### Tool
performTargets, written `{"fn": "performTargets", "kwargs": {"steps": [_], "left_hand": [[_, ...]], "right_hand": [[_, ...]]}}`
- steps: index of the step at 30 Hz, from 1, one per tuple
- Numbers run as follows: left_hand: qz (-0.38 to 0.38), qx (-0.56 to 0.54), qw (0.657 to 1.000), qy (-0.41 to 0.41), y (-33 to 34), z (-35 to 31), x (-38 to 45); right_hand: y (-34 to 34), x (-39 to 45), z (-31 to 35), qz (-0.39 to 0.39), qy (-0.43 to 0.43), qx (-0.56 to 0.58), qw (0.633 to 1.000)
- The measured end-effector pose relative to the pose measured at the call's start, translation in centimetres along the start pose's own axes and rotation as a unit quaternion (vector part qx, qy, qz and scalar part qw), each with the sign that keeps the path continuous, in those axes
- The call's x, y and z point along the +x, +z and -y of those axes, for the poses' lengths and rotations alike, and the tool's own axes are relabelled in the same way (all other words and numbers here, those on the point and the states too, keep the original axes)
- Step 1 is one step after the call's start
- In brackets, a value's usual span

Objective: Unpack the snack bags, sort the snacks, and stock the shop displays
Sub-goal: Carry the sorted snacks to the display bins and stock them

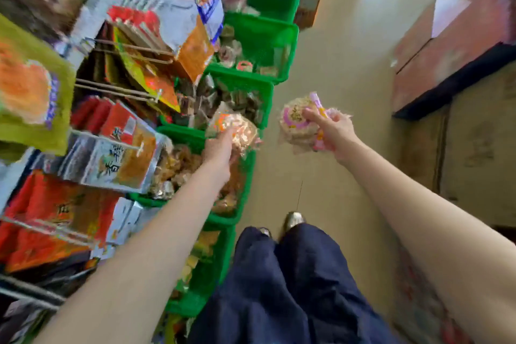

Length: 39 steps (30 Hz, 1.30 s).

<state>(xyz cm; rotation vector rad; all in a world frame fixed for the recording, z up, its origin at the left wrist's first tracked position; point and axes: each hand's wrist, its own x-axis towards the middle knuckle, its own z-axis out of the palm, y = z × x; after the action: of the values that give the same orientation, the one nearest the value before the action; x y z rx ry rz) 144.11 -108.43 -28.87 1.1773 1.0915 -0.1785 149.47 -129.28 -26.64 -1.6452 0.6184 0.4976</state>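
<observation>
Over the green bins (252,84) at left, our left hand (219,149) grips an orange bag (234,128); right-hand (336,131) fingers (314,115) pinch a pink bag (300,123).

The strip of pale, glossy floor (329,70) is the open passage, running away from the person between two barriers. On the left of that floor stands a row of green plastic mesh baskets (259,36) heaped with wrapped snacks, and above them foil snack packets (120,156) hang from metal pegs, jutting out over the baskets. On the right of the floor stand brown cardboard cartons (474,148), close against the passage.
</observation>
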Motion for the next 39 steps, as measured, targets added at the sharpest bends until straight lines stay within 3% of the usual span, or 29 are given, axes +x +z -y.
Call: {"fn": "performTargets", "kwargs": {"steps": [5,13,18,23,25,28,34,39], "left_hand": [[-0.039,0.068,0.997,0.008,9.3,-4.5,13.0],[-0.070,0.041,0.996,-0.041,20.3,-9.7,33.3],[-0.098,0.013,0.994,-0.048,23.7,-10.3,43.1],[-0.085,-0.017,0.995,-0.044,25.2,-9.3,48.6],[-0.058,-0.032,0.997,-0.047,25.6,-9.4,49.3],[-0.075,0.046,0.993,-0.074,25.8,-9.7,47.6],[-0.074,0.127,0.988,-0.037,26.1,-10.7,37.9],[-0.011,0.241,0.970,0.044,25.6,-11.5,26.2]], "right_hand": [[2.9,17.1,3.1,0.011,0.011,-0.050,0.999],[10.4,42.3,7.7,-0.002,0.031,-0.035,0.999],[15.3,53.8,5.8,0.032,-0.054,-0.143,0.988],[17.2,57.4,5.1,0.078,-0.130,-0.264,0.953],[16.8,57.9,4.9,0.119,-0.118,-0.320,0.933],[15.0,56.8,5.2,0.145,-0.085,-0.347,0.923],[7.5,49.2,9.1,0.073,-0.069,-0.340,0.935],[-1.5,37.8,12.9,-0.008,-0.043,-0.213,0.976]]}}
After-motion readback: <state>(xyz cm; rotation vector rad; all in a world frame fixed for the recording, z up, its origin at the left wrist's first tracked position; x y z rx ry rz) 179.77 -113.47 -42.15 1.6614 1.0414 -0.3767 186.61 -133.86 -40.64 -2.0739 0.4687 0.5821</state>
